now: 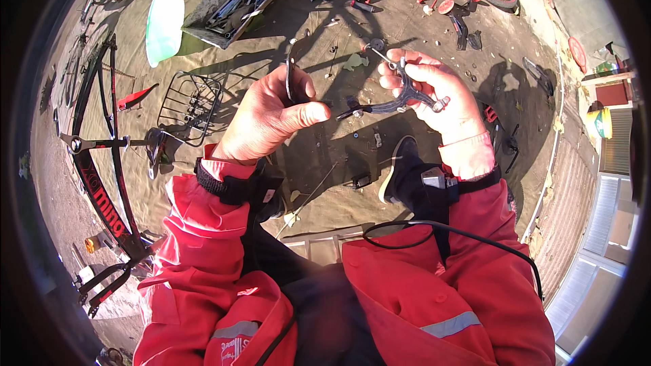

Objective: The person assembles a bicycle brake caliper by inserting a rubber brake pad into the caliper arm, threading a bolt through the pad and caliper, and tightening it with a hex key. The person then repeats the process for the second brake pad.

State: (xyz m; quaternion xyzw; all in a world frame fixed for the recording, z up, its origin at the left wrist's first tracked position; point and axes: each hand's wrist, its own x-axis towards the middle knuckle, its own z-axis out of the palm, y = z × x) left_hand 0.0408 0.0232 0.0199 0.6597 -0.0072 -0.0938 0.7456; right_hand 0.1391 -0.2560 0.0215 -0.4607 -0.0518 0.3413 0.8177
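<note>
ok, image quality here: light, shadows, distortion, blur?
Head view: hard sun, pale green basin very bright; head view: dark shadows streak the brown ground sheet; head view: ribbed strip at right bows along the rim; head view: left hand and right hand fairly sharp.

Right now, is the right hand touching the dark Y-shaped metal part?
Touching: the head view shows the right hand holding the dark Y-shaped metal part, its thumb against one arm.

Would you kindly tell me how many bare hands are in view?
2: the left hand, left of centre, holding a thin curved part, and the right hand, right of centre, holding a branched dark part. No others are visible.
</note>
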